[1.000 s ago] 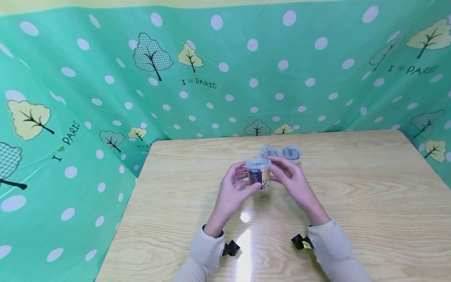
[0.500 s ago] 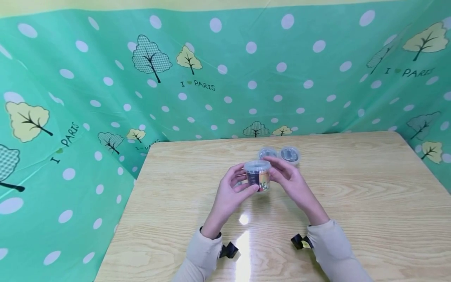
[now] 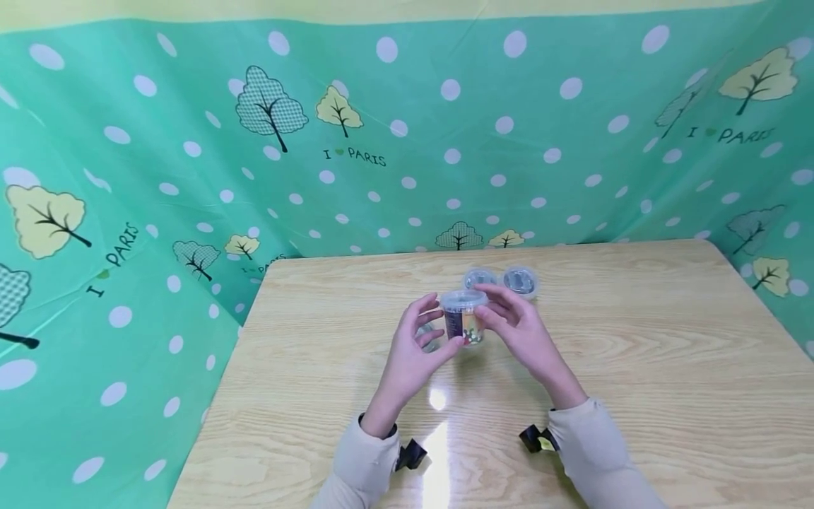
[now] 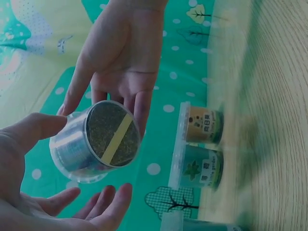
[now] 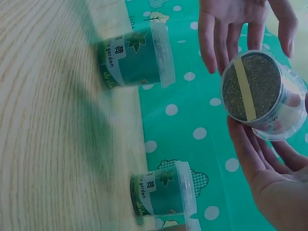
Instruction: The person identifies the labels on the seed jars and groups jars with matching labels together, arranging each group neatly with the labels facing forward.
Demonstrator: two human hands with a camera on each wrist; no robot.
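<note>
Above the middle of the wooden table (image 3: 636, 367), a small clear plastic cup (image 3: 465, 319) with a lid and a printed label was held up between both hands, clear of the tabletop. The left hand (image 3: 413, 348) cupped it from the left side, thumb up against the wall and fingers loosely curved beneath, while the right hand (image 3: 518, 326) touched it from the right with fingertips curled lightly round the rim. From the left wrist view the cup's underside (image 4: 111, 134) showed dark, grainy contents crossed by a pale yellow strip, with the left thumb lying along its side and the right hand's fingers (image 4: 142, 107) reaching down behind it. Just behind the hands, two more lidded cups stood upright on the table, touching or nearly touching each other: one (image 3: 479, 278) partly hidden by the right hand's fingers, the other (image 3: 521, 281) just to its right. Their green labels showed in the right wrist view (image 5: 137, 57). Around the table hung a green cloth backdrop (image 3: 191, 177) printed with white dots and trees.
</note>
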